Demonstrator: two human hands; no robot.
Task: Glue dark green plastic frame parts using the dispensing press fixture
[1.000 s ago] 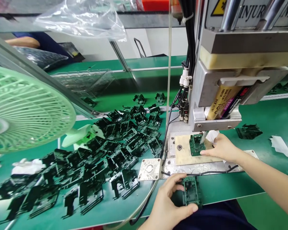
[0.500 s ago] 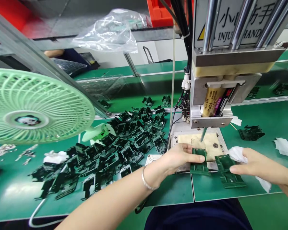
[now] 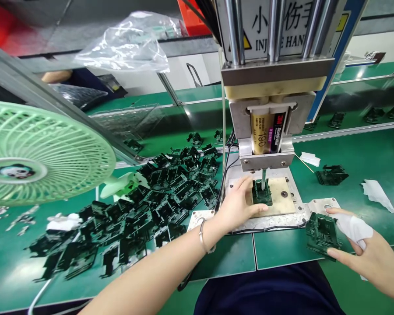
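Left hand [image 3: 238, 205], dark green slotted bracket [image 3: 262, 194]

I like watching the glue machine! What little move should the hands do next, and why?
Probably the left hand should let go and slide clear: it holds the green part seated on the tan plate right under the nozzle, below a hand-injury sign.

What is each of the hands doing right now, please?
Left hand: closed on the green part sitting on the fixture plate under the dispenser nozzle.
Right hand: holding another green part and a white wipe.
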